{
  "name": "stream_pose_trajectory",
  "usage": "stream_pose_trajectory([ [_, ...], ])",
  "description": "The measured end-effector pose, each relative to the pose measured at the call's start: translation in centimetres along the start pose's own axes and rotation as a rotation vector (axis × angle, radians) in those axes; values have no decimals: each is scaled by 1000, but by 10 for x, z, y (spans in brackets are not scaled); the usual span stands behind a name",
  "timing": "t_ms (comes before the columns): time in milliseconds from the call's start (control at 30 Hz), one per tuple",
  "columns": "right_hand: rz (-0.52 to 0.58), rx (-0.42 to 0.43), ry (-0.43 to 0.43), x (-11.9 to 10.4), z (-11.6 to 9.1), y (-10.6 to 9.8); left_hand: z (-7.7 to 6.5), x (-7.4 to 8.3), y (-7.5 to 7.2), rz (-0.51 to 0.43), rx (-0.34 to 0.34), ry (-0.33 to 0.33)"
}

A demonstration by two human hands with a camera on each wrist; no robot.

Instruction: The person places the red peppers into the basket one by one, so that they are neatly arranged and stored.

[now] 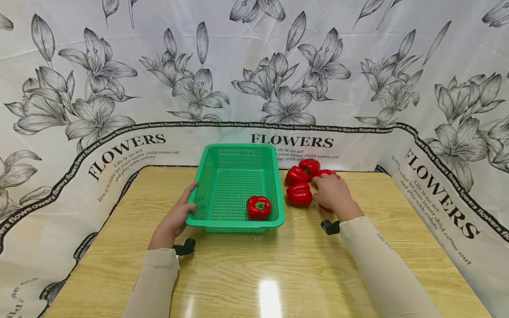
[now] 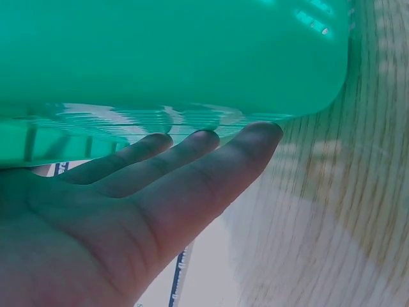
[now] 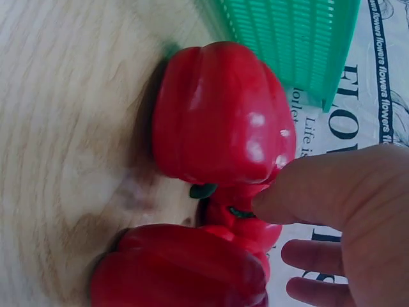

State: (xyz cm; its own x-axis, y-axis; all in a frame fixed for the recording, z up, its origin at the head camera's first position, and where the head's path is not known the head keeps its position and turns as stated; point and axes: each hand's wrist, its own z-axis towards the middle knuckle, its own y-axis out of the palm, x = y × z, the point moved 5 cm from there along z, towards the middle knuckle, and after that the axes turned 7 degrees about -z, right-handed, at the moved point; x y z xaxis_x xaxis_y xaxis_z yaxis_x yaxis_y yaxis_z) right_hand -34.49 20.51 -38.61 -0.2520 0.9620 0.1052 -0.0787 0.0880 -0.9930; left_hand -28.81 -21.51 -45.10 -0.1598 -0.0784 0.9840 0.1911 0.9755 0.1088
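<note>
A green plastic basket [image 1: 238,224] with perforated walls stands on the table, and one red bell pepper [image 1: 258,211] lies inside at its near right corner. My left hand [image 1: 175,221] holds the basket's left side, thumb over the rim; its fingers [image 2: 192,173] lie along the outer wall in the left wrist view. Right of the basket is a group of red bell peppers [image 1: 299,195]. Over the group's right part is my right hand [image 1: 334,194], covering some of them. In the right wrist view its thumb [image 3: 300,192] points in among peppers [image 3: 223,115], fingers apart, nothing gripped.
The light wooden table [image 1: 222,274] meets a white floral cloth [image 1: 246,97] at the back and sides. Black wrist mounts [image 1: 330,227] stick out beside both wrists. The basket's right wall stands close to the leftmost peppers.
</note>
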Motion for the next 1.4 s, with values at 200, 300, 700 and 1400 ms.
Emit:
stream_pose_trajectory([
  [200,3,-29,37,7,0,10,0,-1,0,3,-2,2],
  [300,5,-50,55,10,-1,14,0,-1,0,0,-8,6],
  [700,1,-165,110,16,-2,26,0,-1,0,4,-8,15],
  [1400,43,-173,126,22,-4,37,0,-1,1,23,-7,17],
])
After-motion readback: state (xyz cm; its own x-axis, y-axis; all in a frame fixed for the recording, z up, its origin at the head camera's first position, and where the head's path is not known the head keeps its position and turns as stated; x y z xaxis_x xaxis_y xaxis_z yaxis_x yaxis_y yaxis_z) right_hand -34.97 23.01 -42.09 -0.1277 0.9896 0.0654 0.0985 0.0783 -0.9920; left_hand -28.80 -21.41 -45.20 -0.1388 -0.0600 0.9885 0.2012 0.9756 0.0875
